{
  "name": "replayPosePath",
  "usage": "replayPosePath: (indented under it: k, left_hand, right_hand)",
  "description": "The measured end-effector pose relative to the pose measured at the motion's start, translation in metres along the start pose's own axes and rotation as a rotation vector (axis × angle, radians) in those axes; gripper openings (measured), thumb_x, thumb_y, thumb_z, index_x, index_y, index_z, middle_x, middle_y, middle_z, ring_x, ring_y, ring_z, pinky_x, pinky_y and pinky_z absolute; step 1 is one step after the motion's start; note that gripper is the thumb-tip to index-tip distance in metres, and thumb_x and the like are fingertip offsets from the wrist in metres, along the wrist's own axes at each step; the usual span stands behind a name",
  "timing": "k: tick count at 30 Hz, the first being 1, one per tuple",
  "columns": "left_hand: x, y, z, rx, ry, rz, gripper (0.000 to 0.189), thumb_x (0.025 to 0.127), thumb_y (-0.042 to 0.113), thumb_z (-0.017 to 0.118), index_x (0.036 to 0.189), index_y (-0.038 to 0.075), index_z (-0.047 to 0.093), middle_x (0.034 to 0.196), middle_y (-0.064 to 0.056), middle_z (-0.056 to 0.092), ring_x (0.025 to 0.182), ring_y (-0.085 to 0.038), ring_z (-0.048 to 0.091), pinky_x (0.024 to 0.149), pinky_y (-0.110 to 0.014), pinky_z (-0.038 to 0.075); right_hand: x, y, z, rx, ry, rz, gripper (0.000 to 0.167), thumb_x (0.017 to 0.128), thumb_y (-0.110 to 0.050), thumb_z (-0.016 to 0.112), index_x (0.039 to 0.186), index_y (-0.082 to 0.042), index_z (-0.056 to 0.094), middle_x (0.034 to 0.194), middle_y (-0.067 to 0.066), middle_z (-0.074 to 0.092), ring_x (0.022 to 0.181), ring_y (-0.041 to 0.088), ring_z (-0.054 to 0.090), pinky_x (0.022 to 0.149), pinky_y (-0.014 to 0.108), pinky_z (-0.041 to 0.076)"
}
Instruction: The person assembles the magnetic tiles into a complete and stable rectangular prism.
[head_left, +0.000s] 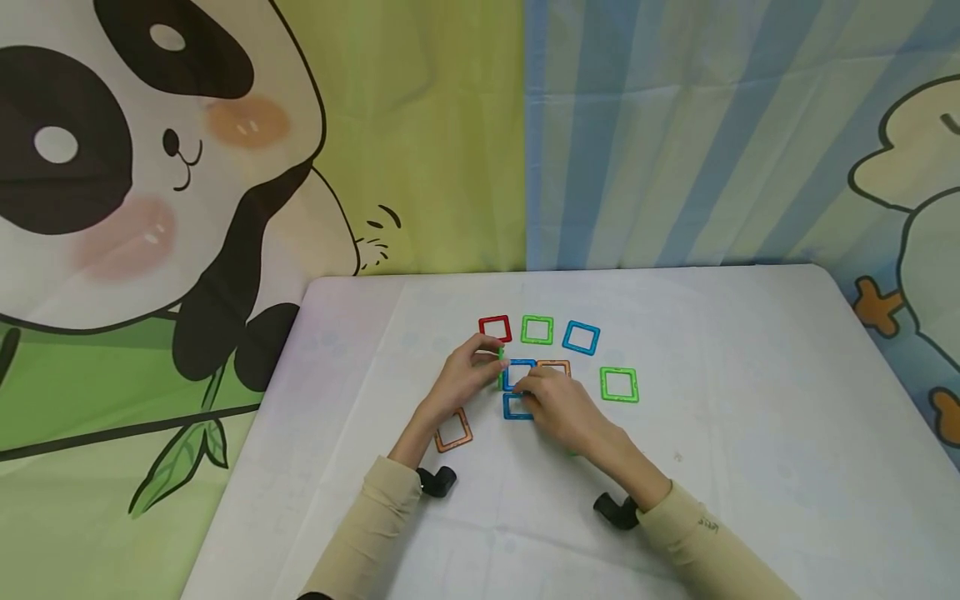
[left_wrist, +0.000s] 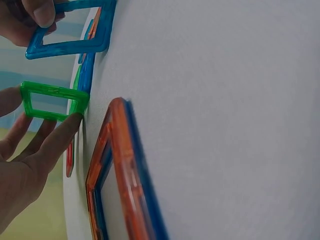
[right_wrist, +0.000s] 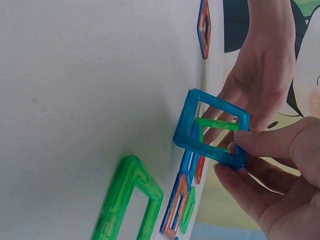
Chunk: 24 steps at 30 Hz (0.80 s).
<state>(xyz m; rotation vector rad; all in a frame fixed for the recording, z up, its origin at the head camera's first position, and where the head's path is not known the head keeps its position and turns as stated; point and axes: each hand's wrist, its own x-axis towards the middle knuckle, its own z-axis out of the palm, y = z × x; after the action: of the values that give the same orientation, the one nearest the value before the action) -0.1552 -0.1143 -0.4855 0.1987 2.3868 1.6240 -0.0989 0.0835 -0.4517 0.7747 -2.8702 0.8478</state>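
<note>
My left hand (head_left: 463,377) holds a green square magnetic tile (left_wrist: 55,90) on edge, thumb at one side and fingers at the other. That tile stands along the left side of a flat blue tile (head_left: 521,362). Between the thumb and fingers of my right hand (head_left: 564,408), a second blue square tile (right_wrist: 210,154) is pinched, raised on edge at the near side of the flat blue one. An orange tile (head_left: 555,362) lies against the flat blue tile's right side, partly covered by the right hand.
Beyond the hands, a red tile (head_left: 493,318), a green tile (head_left: 537,317) and a blue tile (head_left: 578,351) lie in a row. Another green tile (head_left: 618,370) is to the right. A loose orange tile (head_left: 457,445) lies near the left wrist, and a green tile (right_wrist: 112,205) below the right hand.
</note>
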Motion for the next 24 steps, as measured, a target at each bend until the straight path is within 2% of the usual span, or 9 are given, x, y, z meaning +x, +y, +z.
replayPosePath:
  k: [10,16,24]
  left_hand:
    - [-0.001,0.001,0.0,-0.021,0.0,0.007,0.037,0.096,0.027,0.074,0.13,0.016,0.063,0.134,-0.006,0.063,0.125,-0.026,0.063,0.099,-0.041,0.056]
    - [0.0,0.001,-0.001,-0.024,0.002,0.013,0.04,0.097,0.024,0.073,0.132,0.011,0.062,0.134,-0.008,0.063,0.125,-0.027,0.063,0.096,-0.041,0.056]
    - [0.0,0.001,0.0,-0.012,0.003,0.0,0.037,0.097,0.024,0.073,0.13,0.014,0.062,0.134,-0.007,0.063,0.126,-0.026,0.063,0.096,-0.039,0.057]
  right_hand:
    - [0.008,0.001,-0.001,-0.017,0.035,-0.003,0.012,0.09,-0.001,0.076,0.101,-0.006,0.08,0.097,0.007,0.075,0.093,0.022,0.072,0.077,0.037,0.062]
    - [0.013,0.004,-0.001,-0.028,0.072,-0.027,0.012,0.089,0.0,0.077,0.1,-0.005,0.08,0.091,0.006,0.072,0.087,0.021,0.072,0.075,0.036,0.062]
    - [0.015,0.007,0.0,-0.038,0.062,-0.008,0.013,0.09,-0.001,0.076,0.102,-0.005,0.08,0.091,0.005,0.071,0.084,0.018,0.069,0.076,0.034,0.061]
